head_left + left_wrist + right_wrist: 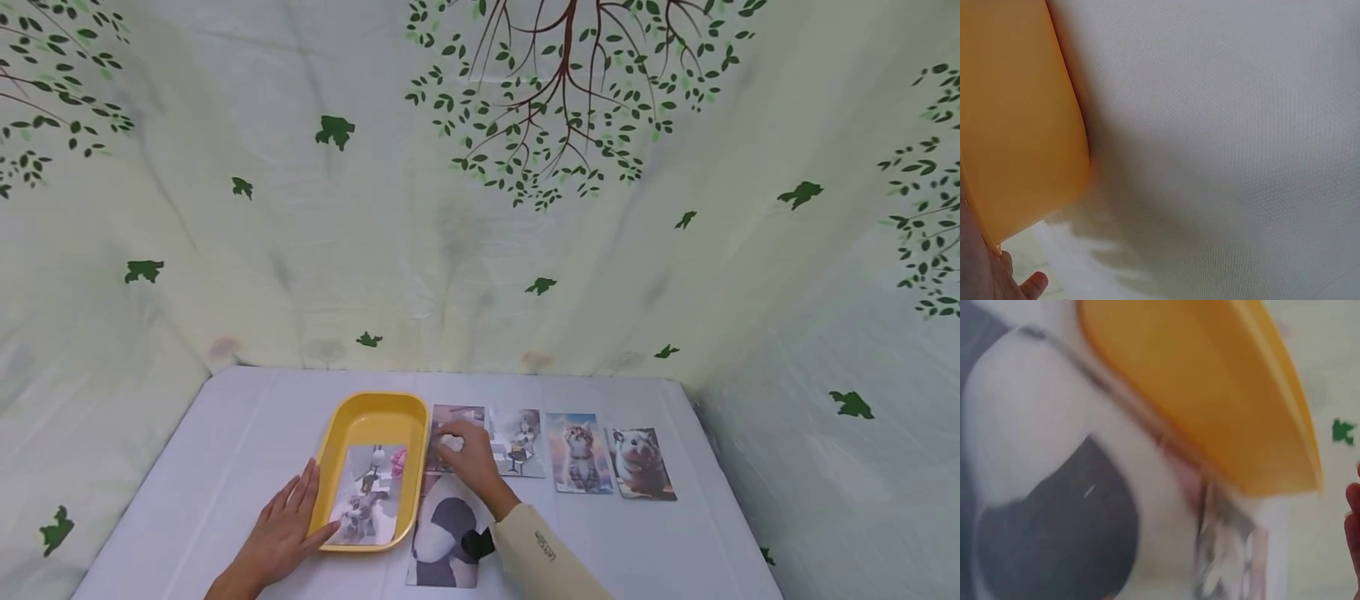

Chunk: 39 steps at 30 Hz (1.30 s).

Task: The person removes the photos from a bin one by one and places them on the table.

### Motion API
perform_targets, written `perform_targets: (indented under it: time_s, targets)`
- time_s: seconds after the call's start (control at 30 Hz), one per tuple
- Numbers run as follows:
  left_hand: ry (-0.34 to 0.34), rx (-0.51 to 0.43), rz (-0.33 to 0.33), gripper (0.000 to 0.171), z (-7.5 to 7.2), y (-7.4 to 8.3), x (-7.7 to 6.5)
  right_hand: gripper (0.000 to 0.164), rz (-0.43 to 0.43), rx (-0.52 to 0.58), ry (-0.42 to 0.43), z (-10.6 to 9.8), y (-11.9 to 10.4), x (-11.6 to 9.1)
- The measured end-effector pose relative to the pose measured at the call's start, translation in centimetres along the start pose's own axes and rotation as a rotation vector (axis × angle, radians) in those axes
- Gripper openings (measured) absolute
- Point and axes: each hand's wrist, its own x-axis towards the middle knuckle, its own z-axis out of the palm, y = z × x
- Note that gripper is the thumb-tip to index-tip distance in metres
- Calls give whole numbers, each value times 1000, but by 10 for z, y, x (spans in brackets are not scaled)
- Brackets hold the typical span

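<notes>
My left hand lies along the left rim of a yellow tray, fingers straight and thumb over the rim's lower corner. The tray's outer wall fills the left of the left wrist view, with fingertips below it. Inside the tray lies a picture card with grey shapes and a pink flower. My right hand hovers at a pinkish picture card right of the tray, thumb and forefinger bent and apart. Below it lies a card with dark and white patches, partly covered by the wrist.
To the right, a grey-and-white picture card, a kitten card and a hamster-like card lie in a row. White cloth covers the table. Behind it hangs a pale sheet printed with branches and leaves.
</notes>
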Motion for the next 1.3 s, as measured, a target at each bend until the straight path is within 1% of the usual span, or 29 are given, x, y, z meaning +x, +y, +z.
perform_targets:
  time_s: [0.17,0.3,0.37,0.5,0.53,0.57,0.63,0.67,0.77,0.8,0.93,1.03,1.07,1.17,1.3]
  targets:
    - [-16,0,-15,97,-1,0,0,17,66,15,-107,21,-30,17]
    - [-26,-1,-23,97,-4,1,0,18,178,50,-176,42,-45,25]
    - [-25,3,-22,97,-5,2,0,21,216,74,-206,52,-48,27]
    - [-14,-1,-12,95,-6,3,0,29,202,108,-233,69,-51,31]
    - [-14,1,-12,95,-6,3,0,30,212,123,-232,73,-51,32]
    - [-16,-1,-14,95,-6,3,0,31,220,149,-224,76,-51,32]
    - [-18,2,-21,96,-6,4,0,30,270,232,-190,82,-50,32]
    - [-20,2,-25,97,-6,4,0,30,309,272,-163,85,-49,31]
    - [-11,5,-22,97,-5,3,-1,26,364,369,-74,93,-47,31]
    - [-5,6,-17,96,-4,3,-1,26,386,382,-43,95,-46,31]
    - [18,9,6,94,-2,1,-2,24,436,349,47,106,-43,28]
    - [-6,16,-11,95,-1,1,-1,24,470,272,73,115,-39,22]
    - [-20,18,-21,95,-1,1,-1,26,465,252,82,117,-38,20]
    - [-28,26,-32,95,-2,2,-1,31,435,186,93,121,-36,15]
    - [-16,31,-25,94,-2,2,-1,36,416,122,117,124,-36,14]
